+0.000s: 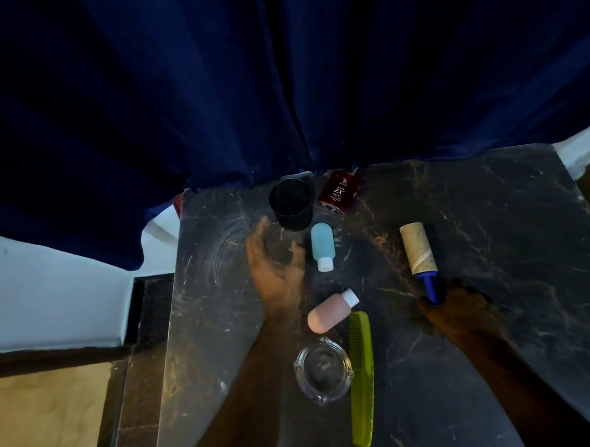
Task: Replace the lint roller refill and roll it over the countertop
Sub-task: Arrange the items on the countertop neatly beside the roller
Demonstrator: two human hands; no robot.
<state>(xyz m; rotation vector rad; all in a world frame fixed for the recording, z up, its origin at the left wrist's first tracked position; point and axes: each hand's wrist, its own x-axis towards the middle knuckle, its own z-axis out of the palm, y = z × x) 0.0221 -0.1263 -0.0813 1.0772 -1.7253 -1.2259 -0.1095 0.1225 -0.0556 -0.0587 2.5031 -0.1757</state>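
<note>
The right hand (457, 313) grips the blue handle of the lint roller (418, 250), whose roll is a bare brown cardboard tube, on the dark marble countertop (486, 200). The left hand (275, 264) is spread open and blurred. A black cup (291, 203) stands just beyond it, contents unclear. A glass dish (324, 369) sits between the forearms.

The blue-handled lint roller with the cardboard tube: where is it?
Head view: the lint roller is right of the blue bottle, over the dark marble countertop, handle in the right hand.

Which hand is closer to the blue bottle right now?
Left. The left hand is open just beside the blue bottle, on its left in the picture. The right hand is farther off on the other side, gripping the lint roller by its handle.
</note>
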